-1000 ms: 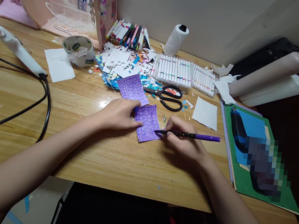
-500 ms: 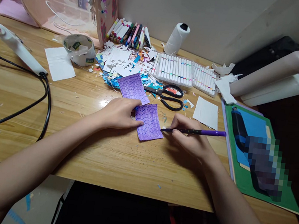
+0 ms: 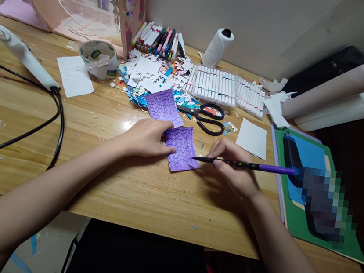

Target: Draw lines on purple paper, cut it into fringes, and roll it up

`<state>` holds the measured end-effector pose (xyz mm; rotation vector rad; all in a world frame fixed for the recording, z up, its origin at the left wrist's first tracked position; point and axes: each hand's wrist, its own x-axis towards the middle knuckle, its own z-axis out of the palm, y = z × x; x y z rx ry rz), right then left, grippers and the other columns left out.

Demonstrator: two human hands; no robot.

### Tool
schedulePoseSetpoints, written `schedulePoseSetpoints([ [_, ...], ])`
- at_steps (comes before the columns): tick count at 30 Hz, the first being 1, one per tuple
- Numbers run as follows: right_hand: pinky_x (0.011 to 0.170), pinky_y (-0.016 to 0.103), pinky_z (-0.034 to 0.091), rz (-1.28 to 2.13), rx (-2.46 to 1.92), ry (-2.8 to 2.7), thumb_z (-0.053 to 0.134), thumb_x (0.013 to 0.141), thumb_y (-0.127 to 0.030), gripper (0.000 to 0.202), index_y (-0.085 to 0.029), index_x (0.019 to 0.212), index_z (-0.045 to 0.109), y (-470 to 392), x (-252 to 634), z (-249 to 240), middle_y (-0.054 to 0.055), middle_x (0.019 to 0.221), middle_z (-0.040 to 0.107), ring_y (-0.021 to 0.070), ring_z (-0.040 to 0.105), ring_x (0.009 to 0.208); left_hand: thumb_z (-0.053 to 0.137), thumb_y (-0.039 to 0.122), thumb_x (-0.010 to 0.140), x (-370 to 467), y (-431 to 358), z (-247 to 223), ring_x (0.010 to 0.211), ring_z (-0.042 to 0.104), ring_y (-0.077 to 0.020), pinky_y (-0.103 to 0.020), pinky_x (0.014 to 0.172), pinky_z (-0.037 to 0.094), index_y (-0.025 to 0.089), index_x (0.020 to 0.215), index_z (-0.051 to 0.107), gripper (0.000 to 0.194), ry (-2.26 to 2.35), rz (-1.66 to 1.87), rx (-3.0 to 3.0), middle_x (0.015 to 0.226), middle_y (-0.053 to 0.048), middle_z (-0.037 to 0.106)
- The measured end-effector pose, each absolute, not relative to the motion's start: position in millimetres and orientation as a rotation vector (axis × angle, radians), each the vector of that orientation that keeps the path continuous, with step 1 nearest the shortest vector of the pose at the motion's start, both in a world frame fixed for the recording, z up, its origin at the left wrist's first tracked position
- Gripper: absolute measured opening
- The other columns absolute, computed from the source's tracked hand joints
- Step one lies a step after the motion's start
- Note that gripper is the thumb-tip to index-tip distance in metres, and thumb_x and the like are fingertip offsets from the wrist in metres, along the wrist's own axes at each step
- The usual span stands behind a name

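Note:
My left hand (image 3: pixel 147 136) grips a purple paper piece (image 3: pixel 184 154) by its left edge, the thumb lying on top. Dark wavy lines run across that paper. Between the fingers of my right hand (image 3: pixel 234 167) is a black-and-purple marker (image 3: pixel 248 165), its tip at the paper's right side. Just beyond my left hand lies a second purple wavy-lined paper (image 3: pixel 164 105). Black-handled scissors (image 3: pixel 211 118) rest on the table to the right of it.
Paper scraps (image 3: pixel 149 75) are heaped behind the papers, beside marker sets (image 3: pixel 216 85) and a thread cone (image 3: pixel 217 48). A tape roll (image 3: pixel 98 59), a corded white tool (image 3: pixel 22 57) and white paper (image 3: pixel 74 76) lie left. A green sheet (image 3: pixel 326 207) lies right.
The marker's tip has moved left, from the paper's right edge onto its surface. More of the marker extends past my right hand. My left hand still holds the same paper.

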<state>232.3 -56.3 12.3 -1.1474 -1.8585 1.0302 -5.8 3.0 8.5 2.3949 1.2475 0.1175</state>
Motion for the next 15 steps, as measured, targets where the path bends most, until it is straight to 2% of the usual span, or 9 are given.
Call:
schedulePoseSetpoints([
  [3,0.056,0.027,0.038,1.154,-1.129,-1.937,0.053,0.073,-0.016,0.007,-0.02,0.072,0.048,-62.6,220.7,10.7,0.001,0.068,0.055,0.0151,0.051,0.063,0.058,0.053,0.075,-6.1,2.9,7.3,0.071,0.057,-0.0218,-0.029,0.056,0.029,0.018,0.09,0.057,0.039,1.244,0.131,2.392,0.082,-0.008,0.065],
  [10,0.058,0.024,0.041,1.184,-1.021,-2.011,0.053,0.072,-0.01,0.01,-0.019,0.077,0.051,-68.2,207.5,5.0,0.002,0.075,0.061,0.0134,0.055,0.065,0.058,0.053,0.075,-6.4,2.6,8.1,0.069,0.057,-0.0207,-0.028,0.055,0.028,0.017,0.093,0.058,0.04,1.235,0.131,2.393,0.08,-0.007,0.065],
  [15,0.052,0.023,0.036,1.137,-1.097,-2.088,0.053,0.073,-0.012,0.008,-0.019,0.075,0.05,-69.0,206.9,1.8,0.0,0.069,0.056,0.012,0.049,0.057,0.058,0.053,0.076,-6.3,2.7,8.0,0.069,0.057,-0.0209,-0.028,0.055,0.028,0.017,0.094,0.059,0.041,1.229,0.134,2.408,0.079,-0.007,0.065],
])
